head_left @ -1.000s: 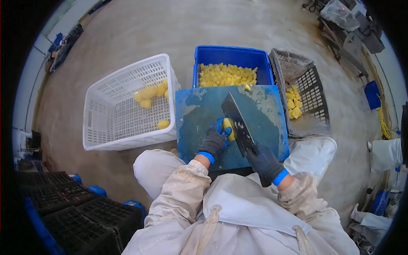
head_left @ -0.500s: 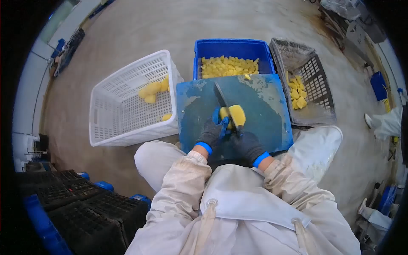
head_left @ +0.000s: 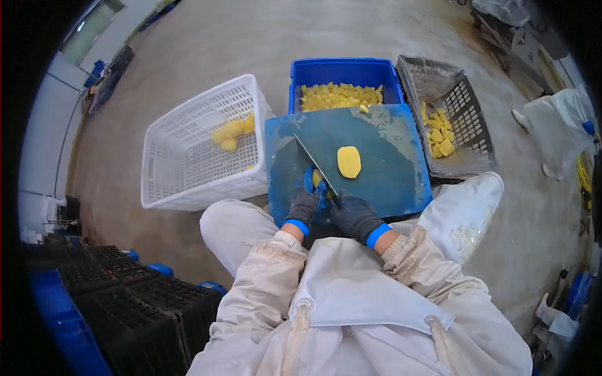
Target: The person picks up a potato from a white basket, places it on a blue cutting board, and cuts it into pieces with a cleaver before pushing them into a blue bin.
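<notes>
My right hand [head_left: 356, 216], in a dark glove, is closed round the handle of a long knife [head_left: 310, 155], its blade slanting up and left over the blue cutting board [head_left: 382, 182]. A yellow piece of peeled potato [head_left: 316, 179] shows in the blue-tipped fingers of my left hand [head_left: 305, 203], close beside the blade. Most of that piece is hidden by the fingers and the knife. Farther up the board, apart from both hands, lies a thick potato slice [head_left: 349, 162] with a flat cut face.
Left of the board stands a white basket [head_left: 153, 178] holding several peeled potatoes [head_left: 229, 133]. Behind it is a blue bin [head_left: 342, 62] of cut cubes. A dark lined crate [head_left: 480, 135] with chunks stands right. Black crates [head_left: 141, 313] are lower left; another person's white clothing [head_left: 555, 122] shows right.
The potato on the board is now split: a slice lies alone, and my left hand has drawn the other piece nearer me. The knife has moved left and down with my right hand.
</notes>
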`<state>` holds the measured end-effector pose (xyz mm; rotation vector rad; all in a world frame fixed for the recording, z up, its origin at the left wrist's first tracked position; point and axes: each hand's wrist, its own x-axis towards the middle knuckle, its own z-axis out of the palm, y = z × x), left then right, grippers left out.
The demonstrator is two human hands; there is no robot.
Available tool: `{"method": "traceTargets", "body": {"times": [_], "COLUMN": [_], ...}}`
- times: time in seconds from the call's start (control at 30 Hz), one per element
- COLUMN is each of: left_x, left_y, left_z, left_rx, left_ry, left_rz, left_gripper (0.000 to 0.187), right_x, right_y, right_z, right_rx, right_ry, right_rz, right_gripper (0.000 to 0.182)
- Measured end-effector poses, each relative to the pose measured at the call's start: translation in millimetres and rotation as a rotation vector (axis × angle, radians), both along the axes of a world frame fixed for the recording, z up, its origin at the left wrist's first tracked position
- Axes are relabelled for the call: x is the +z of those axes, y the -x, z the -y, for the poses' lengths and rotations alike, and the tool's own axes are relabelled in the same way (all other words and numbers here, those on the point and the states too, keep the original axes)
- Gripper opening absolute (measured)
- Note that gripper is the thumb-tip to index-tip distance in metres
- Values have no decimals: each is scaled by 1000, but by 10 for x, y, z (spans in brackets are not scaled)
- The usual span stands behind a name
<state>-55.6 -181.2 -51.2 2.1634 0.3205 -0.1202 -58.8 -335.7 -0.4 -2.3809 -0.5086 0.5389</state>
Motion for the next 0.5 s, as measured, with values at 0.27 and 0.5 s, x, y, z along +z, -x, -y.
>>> {"method": "traceTargets", "body": {"times": [0.27, 0.5], "left_x": [-437, -424], "left_y": [-208, -475], "left_z": [363, 253], "left_rx": [207, 251], "left_ry": [-381, -565], "left_rz": [646, 354], "left_gripper": [31, 26], "right_x": [-104, -206], "right_y": [9, 130], "right_z": [78, 318], "right_rx": [-248, -231], "right_ry": [-281, -137], "right_rz": [-181, -136], "right_gripper": [32, 36]}}
